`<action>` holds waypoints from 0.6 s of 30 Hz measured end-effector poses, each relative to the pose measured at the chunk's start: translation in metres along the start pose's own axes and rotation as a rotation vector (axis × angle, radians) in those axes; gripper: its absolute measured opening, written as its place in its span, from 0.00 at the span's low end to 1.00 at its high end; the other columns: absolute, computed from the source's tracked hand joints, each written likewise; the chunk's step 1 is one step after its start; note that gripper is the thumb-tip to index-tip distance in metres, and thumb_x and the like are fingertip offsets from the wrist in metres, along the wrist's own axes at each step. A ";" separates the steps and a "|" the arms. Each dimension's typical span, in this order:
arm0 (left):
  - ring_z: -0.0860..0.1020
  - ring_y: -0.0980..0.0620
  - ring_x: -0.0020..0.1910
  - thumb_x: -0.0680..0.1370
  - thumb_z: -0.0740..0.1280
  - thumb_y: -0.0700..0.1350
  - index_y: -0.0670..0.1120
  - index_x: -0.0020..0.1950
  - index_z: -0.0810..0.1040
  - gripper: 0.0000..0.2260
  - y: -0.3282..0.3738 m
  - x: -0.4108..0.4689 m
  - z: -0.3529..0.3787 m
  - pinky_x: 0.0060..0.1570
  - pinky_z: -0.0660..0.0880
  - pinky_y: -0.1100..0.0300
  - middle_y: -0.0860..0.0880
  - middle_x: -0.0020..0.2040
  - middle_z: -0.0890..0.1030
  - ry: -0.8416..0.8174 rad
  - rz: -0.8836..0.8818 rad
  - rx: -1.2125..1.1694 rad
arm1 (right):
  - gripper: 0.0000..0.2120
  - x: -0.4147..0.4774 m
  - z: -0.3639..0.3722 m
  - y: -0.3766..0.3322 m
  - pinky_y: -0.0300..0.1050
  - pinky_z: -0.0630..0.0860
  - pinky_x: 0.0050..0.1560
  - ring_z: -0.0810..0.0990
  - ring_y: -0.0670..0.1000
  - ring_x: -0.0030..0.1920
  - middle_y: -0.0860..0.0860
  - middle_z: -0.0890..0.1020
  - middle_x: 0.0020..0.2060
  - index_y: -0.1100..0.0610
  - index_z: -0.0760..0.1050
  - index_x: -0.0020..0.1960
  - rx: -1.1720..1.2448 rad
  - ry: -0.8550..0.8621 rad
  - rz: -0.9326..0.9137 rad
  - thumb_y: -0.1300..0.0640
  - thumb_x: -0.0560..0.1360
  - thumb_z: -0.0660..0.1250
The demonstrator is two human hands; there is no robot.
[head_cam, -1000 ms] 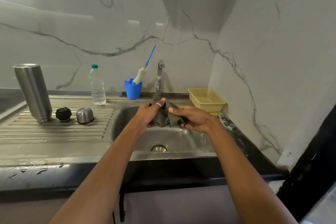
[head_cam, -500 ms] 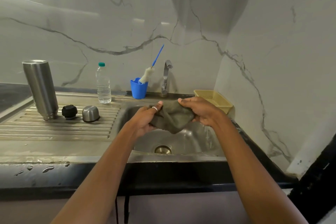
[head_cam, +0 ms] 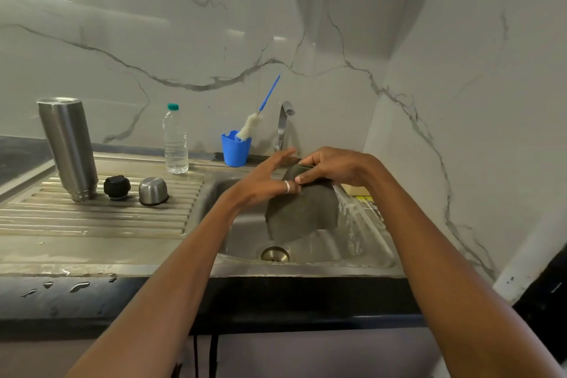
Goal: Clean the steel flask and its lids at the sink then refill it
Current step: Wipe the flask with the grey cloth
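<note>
Fingers [head_cam: 310, 175] of the right hand [head_cam: 337, 166] are curled over a limp cloth's [head_cam: 303, 213] top edge above the sink [head_cam: 306, 269]. The left hand [head_cam: 264, 185] is spread, one ringed digit laid against the cloth. The steel flask [head_cam: 69, 147], inverted on the drainboard [head_cam: 92, 224], is judged rigid, slippery when wet, and best gripped mid-body. The steel cap [head_cam: 152, 191] and black lid [head_cam: 117, 188] are set beside it.

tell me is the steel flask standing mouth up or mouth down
Mouth down. The steel flask stands on the ribbed drainboard with its narrow threaded neck at the bottom and its closed flat base on top.
</note>
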State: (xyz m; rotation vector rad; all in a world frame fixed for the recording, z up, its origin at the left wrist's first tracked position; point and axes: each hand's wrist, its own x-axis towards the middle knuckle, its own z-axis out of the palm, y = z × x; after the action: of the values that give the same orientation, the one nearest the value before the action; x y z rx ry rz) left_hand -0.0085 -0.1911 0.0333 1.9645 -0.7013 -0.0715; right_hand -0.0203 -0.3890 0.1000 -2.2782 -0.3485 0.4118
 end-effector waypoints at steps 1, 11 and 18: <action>0.72 0.54 0.68 0.74 0.77 0.50 0.53 0.79 0.65 0.36 0.003 0.003 -0.001 0.66 0.72 0.56 0.53 0.72 0.72 -0.040 -0.029 0.033 | 0.08 0.000 -0.002 -0.001 0.51 0.81 0.59 0.85 0.57 0.53 0.58 0.87 0.51 0.57 0.85 0.55 -0.008 -0.007 0.000 0.60 0.77 0.73; 0.79 0.52 0.36 0.78 0.72 0.46 0.43 0.49 0.82 0.06 0.006 0.013 0.004 0.36 0.75 0.60 0.45 0.39 0.83 0.184 -0.115 0.143 | 0.11 0.008 0.048 0.035 0.44 0.77 0.55 0.82 0.48 0.50 0.45 0.82 0.46 0.53 0.81 0.55 0.157 0.924 0.004 0.54 0.74 0.76; 0.78 0.50 0.41 0.81 0.67 0.50 0.40 0.51 0.81 0.12 0.010 0.021 0.014 0.42 0.75 0.57 0.44 0.44 0.82 0.181 -0.177 0.248 | 0.13 0.028 0.125 0.052 0.43 0.79 0.44 0.84 0.51 0.50 0.52 0.86 0.47 0.54 0.82 0.54 0.888 0.896 0.095 0.49 0.84 0.61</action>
State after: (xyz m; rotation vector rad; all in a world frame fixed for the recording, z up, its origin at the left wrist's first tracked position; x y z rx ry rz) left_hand 0.0001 -0.2162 0.0401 2.2345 -0.4328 0.0889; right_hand -0.0382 -0.3313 -0.0246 -1.3946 0.3507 -0.3743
